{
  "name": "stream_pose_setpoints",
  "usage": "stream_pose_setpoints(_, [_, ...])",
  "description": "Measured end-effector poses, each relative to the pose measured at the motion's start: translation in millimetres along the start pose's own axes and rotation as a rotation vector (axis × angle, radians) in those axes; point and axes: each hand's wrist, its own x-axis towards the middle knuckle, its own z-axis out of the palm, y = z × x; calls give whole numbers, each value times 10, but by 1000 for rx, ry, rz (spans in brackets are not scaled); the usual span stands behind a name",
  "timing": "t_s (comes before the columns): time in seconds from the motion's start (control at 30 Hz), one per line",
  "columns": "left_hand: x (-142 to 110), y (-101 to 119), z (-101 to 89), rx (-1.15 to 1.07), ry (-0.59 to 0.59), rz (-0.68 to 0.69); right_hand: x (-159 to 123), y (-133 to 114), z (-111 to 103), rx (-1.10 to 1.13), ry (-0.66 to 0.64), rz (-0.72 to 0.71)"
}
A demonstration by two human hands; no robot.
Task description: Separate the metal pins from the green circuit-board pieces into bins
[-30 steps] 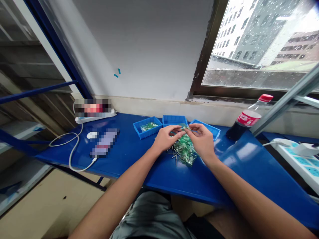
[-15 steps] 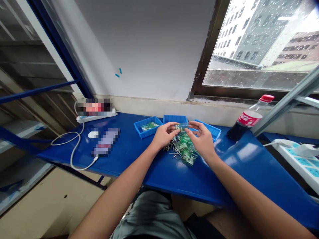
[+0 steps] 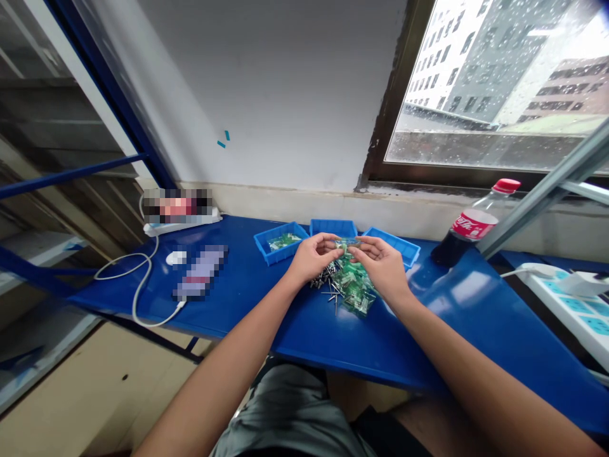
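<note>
Between my hands is a small clear plastic bag (image 3: 347, 243) with pale pieces in it. My left hand (image 3: 314, 257) pinches its left side with thumb and fingers. On the other side my right hand (image 3: 383, 265) closes on the bag's right edge. Just below lies a heap of small green-tinted plastic bags (image 3: 356, 292) holding little pale parts. Dark and silvery metal pins, perhaps rivets (image 3: 330, 282), are scattered loose at the heap's left. My fingers hide part of the held bag.
Three blue bins stand behind my hands: a left bin (image 3: 267, 251) with small bags inside, a middle bin (image 3: 333, 223) and a right bin (image 3: 410, 251). A cola bottle (image 3: 471, 225) is at the back right, power strips (image 3: 578, 311) at the side, a cabled phone (image 3: 200, 273) left.
The held bag has dropped slightly and tilted between my fingers, and my right thumb has shifted a little left. Both hands keep their hold; the whole view has moved slightly.
</note>
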Motion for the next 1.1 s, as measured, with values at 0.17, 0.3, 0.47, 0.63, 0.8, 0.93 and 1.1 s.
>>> stream_pose_setpoints(0.17, [-10,133,-115,408,259,170,10,52,-2,-93,0,-55])
stream_pose_setpoints(0.3, [-46,256,-345,800,382,356,1,93,-38,-257,-28,-104])
stream_pose_setpoints(0.47, [-67,204,-519,1211,352,207,-32,122,-56,-623,-154,-293])
stream_pose_setpoints(0.63, [-46,71,-475,1266,352,98,-89,91,1,-713,-411,-523])
stream_pose_setpoints(0.8, [-46,30,-455,1147,438,238,-170,44,100,-714,-629,-669])
stream_pose_setpoints(0.93, [-43,110,-396,986,386,321,-177,52,146,-785,-722,-720])
stream_pose_setpoints(1.1, [-43,193,-208,758,250,370,-154,62,183,-820,-726,-716])
